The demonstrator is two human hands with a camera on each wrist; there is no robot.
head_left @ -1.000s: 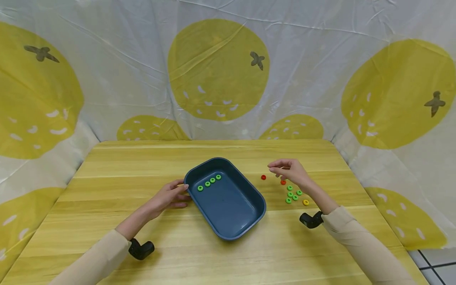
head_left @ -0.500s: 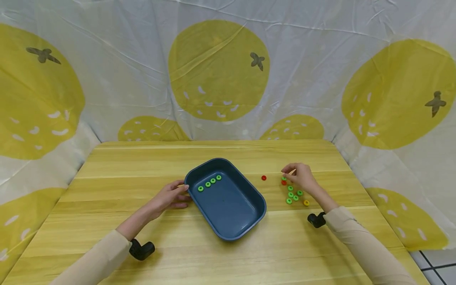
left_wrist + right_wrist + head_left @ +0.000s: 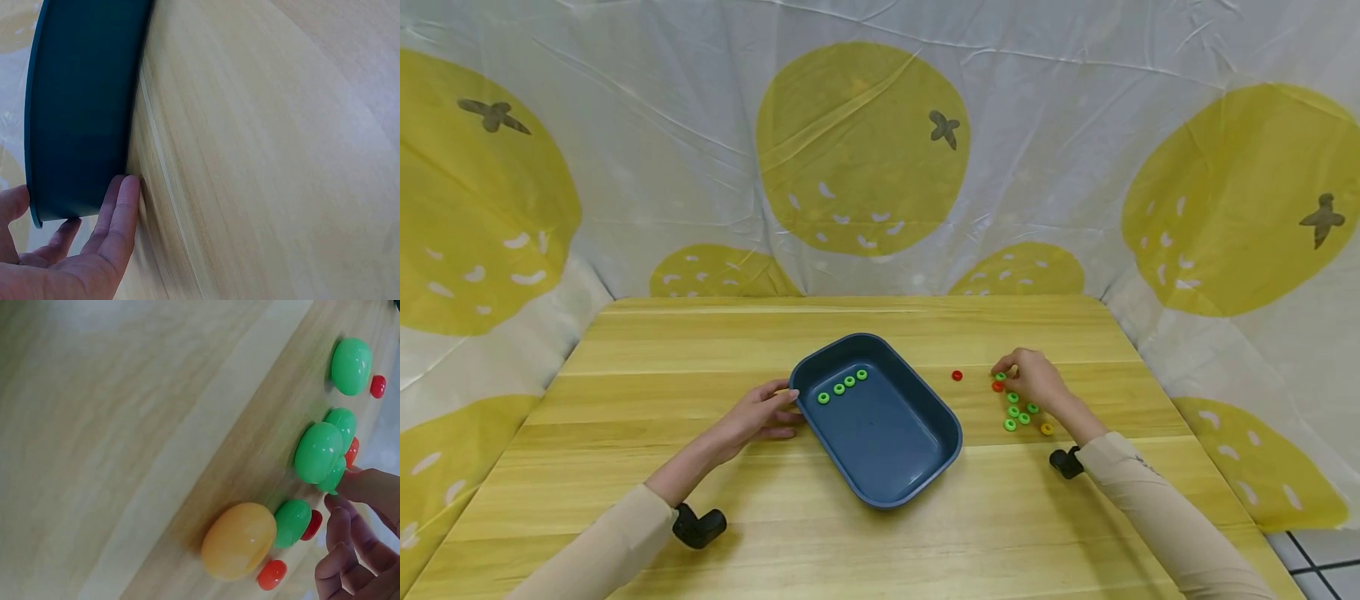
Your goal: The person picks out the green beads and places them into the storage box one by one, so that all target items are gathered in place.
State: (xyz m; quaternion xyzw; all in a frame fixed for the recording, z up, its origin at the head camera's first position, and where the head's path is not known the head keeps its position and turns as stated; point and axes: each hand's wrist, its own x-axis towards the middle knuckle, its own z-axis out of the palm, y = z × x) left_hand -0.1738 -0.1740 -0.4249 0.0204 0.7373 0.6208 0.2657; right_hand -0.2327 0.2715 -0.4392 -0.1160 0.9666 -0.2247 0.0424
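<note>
A dark blue rectangular tray (image 3: 880, 442) lies at an angle on the table. My left hand (image 3: 756, 421) holds its left corner, thumb on the rim and fingers against the outer wall. In the left wrist view, the left hand (image 3: 81, 256) shows fingers under the tray's end (image 3: 81, 125). My right hand (image 3: 1033, 379) is low over a scatter of small rings. Its thumb and forefinger pinch a green ring (image 3: 1000, 377) beside a red ring (image 3: 997, 387). From the right wrist, the right hand (image 3: 362, 537) partly hides that ring.
Inside the tray, several green rings (image 3: 838, 389) lie in a row. More green rings (image 3: 1013, 412) and a yellow ring (image 3: 1047, 429) lie under and in front of the right hand. Another red ring (image 3: 957, 376) lies nearer the tray. A patterned cloth (image 3: 865, 150) hangs behind the table.
My right hand has moved right and down from near the lone red ring to the green ring beside the other red one. The left hand and tray have stayed put.
</note>
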